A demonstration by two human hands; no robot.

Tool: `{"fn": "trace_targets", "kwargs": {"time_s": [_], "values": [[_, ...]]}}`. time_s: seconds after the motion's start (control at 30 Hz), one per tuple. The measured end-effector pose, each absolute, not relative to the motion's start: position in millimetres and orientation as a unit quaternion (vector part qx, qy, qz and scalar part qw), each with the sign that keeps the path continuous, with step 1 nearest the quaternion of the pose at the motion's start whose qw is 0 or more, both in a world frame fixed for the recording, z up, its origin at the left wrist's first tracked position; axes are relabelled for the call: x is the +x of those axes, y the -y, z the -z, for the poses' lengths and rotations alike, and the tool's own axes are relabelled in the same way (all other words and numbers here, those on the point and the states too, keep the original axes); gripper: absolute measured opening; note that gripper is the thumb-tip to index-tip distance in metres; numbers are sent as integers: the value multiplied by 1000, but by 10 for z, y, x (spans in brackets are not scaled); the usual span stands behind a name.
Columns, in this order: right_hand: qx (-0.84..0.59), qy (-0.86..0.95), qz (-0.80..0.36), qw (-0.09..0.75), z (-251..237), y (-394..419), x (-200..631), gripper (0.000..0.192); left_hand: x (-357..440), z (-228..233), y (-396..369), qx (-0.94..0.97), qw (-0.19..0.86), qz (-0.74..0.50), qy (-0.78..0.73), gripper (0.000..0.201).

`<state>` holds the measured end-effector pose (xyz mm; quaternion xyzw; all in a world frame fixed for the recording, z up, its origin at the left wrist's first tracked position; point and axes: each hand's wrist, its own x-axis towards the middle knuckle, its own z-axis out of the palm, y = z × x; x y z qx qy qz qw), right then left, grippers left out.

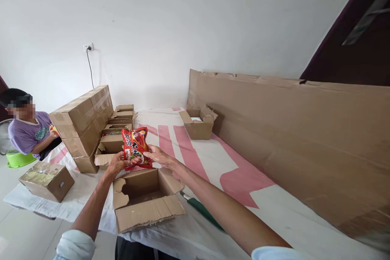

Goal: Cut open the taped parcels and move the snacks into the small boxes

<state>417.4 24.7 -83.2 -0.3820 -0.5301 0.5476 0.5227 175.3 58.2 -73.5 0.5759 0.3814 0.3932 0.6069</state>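
A red snack packet (135,146) with large printed characters is held upright between my two hands. My left hand (118,163) grips its lower left edge, and my right hand (158,155) pinches the right edge. Just below and nearer to me, an open cardboard box (149,213) stands on the cloth-covered table with its flaps spread; the part of its inside that shows is bare. To the right of that box, partly under my right forearm, lies a green-handled knife (204,211).
Stacked closed cartons (82,130) and a row of open boxes (114,146) stand at the left. A single carton (47,180) sits near the left edge. Another open box (198,128) stands farther back, by a large cardboard sheet (289,146). A person (30,134) is at far left.
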Motion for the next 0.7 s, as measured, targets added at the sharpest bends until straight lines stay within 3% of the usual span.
{"fn": "trace_targets", "kwargs": {"time_s": [0.33, 0.7], "values": [[-392, 513, -558, 521, 935, -214, 4177, 47, 1773, 785, -605, 583, 597, -380, -400, 48], [-352, 549, -526, 545, 622, -205, 4193, 48, 1808, 512, -538, 592, 591, -419, -353, 46]]}}
